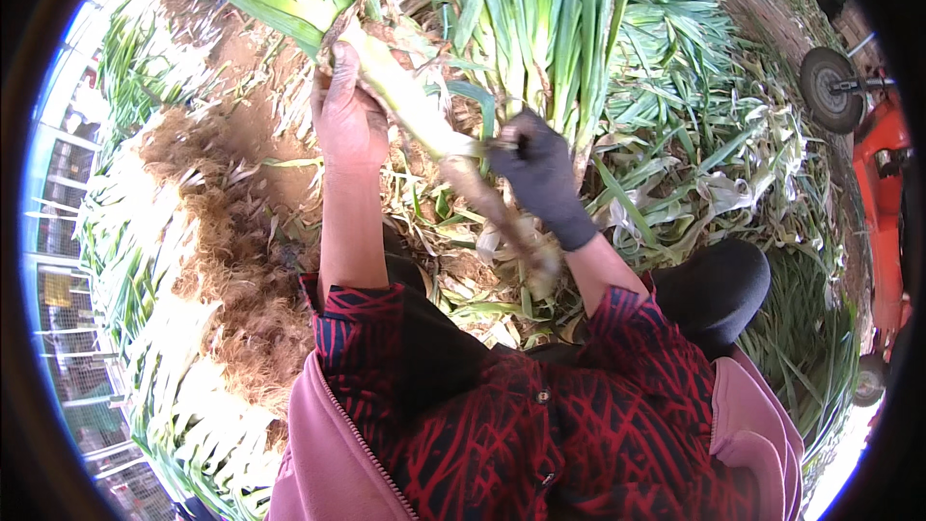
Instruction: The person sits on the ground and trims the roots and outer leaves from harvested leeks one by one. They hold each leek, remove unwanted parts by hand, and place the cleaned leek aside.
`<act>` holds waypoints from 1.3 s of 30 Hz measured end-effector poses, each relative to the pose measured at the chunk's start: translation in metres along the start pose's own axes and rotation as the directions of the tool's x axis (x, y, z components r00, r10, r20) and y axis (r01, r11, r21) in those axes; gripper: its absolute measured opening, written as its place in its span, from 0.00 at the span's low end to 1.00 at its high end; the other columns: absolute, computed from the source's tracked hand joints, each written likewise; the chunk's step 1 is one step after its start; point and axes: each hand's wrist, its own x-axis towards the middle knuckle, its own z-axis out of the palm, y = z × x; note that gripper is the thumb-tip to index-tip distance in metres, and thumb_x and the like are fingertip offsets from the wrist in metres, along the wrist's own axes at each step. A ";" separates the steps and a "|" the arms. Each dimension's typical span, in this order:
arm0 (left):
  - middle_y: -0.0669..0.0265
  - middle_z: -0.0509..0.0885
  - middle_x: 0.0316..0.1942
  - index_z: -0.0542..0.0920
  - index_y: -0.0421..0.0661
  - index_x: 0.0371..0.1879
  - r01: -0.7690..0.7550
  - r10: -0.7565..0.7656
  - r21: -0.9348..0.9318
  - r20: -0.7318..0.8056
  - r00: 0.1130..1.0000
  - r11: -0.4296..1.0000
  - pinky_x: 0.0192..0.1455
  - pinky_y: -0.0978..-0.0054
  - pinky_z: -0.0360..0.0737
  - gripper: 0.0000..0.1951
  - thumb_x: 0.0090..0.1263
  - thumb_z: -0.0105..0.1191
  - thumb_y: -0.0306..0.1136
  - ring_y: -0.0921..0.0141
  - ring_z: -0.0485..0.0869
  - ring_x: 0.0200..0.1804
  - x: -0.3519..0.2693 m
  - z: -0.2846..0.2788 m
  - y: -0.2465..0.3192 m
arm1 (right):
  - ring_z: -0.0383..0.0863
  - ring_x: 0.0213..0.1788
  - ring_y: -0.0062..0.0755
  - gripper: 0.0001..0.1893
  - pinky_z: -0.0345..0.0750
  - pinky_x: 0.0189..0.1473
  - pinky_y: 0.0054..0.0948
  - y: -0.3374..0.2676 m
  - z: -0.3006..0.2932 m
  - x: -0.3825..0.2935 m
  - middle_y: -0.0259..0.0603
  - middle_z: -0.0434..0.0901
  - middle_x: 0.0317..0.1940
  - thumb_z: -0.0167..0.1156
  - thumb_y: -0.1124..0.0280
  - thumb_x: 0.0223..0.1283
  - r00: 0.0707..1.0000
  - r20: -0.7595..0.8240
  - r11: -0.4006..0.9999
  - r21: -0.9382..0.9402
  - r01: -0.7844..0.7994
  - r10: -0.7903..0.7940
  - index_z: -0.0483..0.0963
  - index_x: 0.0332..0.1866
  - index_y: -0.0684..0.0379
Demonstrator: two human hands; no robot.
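Note:
My bare left hand (352, 112) is closed around the upper shank of a large leek (405, 105), just below its spread green leaves. The leek slants down to the right; its lower part is brownish and blurred, with the root end over the litter in front of me. My right hand (532, 166), in a dark fingerless-looking glove, is beside the middle of the shank. Its curled fingers pinch a pale strip of leek skin (472, 146) that stands off the shank. Beyond the right hand lie several green leeks (539, 22), leaves pointing away.
Rows of leeks with brown, hairy roots (217, 231) lie on the left. Peeled leaves and skins (673, 181) cover the ground at right, near my bent knee (716, 289). A wire fence (65, 246) stands far left, and a red wheeled machine (879, 210) far right.

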 end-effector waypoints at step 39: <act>0.55 0.83 0.37 0.76 0.38 0.43 0.597 -0.596 -0.045 0.033 0.802 0.801 0.39 0.59 0.83 0.11 0.67 0.48 0.32 0.60 0.84 0.35 -0.018 -0.037 -0.034 | 0.77 0.43 0.30 0.15 0.72 0.50 0.30 -0.026 -0.039 -0.061 0.50 0.80 0.42 0.51 0.70 0.67 0.798 0.536 0.918 0.098 -0.384 0.277 0.72 0.53 0.68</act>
